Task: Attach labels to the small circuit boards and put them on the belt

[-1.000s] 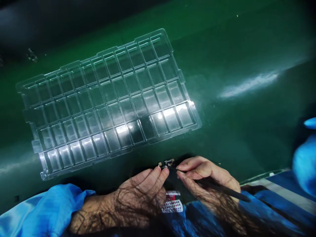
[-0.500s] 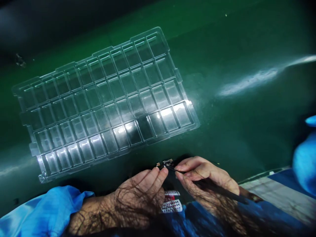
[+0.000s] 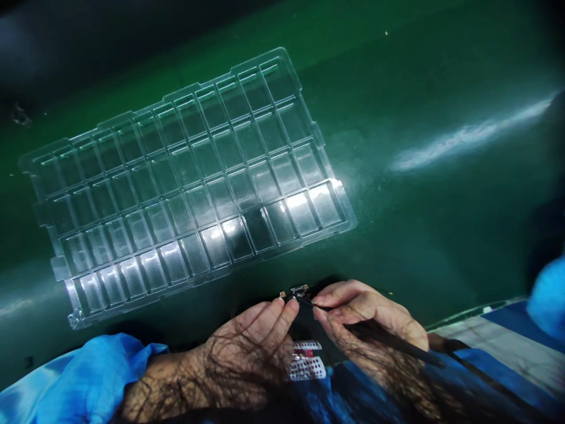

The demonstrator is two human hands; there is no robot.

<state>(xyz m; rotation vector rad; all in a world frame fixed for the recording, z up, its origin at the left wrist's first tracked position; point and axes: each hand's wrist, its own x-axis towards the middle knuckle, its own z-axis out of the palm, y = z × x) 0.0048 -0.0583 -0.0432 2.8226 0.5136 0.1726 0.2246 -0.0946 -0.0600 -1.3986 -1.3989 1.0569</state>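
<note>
My left hand (image 3: 258, 338) is closed at the lower middle, its fingertips against a small dark circuit board (image 3: 299, 290) with metal-coloured parts. Much of the board is hidden behind the fingers. My right hand (image 3: 366, 309) pinches a thin black pointed tool (image 3: 306, 301), perhaps tweezers, whose tip reaches the board beside my left fingertips. Just beyond both hands, a clear plastic tray (image 3: 194, 188) with rows of rectangular compartments lies slanted on the green surface. Strands of dark hair hang in front of my wrists.
The green work surface (image 3: 441, 224) spreads under the tray, with glare at right. A white perforated piece with red on it (image 3: 306, 368) shows below my hands. Another person's blue sleeve (image 3: 549, 297) is at the right edge. A small blurry object (image 3: 21, 115) lies far left.
Both hands stay almost still, with the tool tip at the board. The blue sleeve at the right edge has shifted down, and its upper part is out of sight.
</note>
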